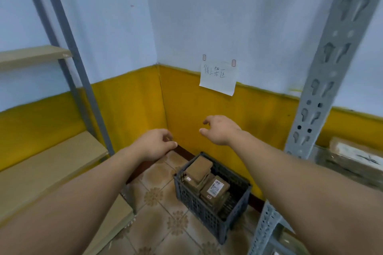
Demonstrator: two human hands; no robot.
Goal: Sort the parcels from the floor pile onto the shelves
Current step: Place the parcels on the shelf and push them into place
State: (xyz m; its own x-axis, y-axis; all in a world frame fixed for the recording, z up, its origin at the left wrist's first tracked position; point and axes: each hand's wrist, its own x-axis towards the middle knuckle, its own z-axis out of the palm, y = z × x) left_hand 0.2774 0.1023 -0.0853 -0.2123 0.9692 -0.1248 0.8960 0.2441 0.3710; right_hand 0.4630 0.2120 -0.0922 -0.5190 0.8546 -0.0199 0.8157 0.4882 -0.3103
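Observation:
A dark plastic crate (199, 209) stands on the tiled floor in the room's corner. Several brown cardboard parcels (215, 189) lie stacked inside it, one with a white label facing up. Both my arms stretch forward above the crate. My left hand (154, 145) hangs with loosely curled fingers and holds nothing. My right hand (220, 129) is a little higher, fingers relaxed and spread, also empty. Wooden shelves (47, 163) run along the left wall. A second rack on the right carries a taped parcel (356, 155).
A grey perforated steel upright (323, 80) of the right rack stands close to my right arm. The left rack's grey post (83, 80) rises beside the corner. A handwritten paper sign (218, 77) is taped to the yellow-and-white wall.

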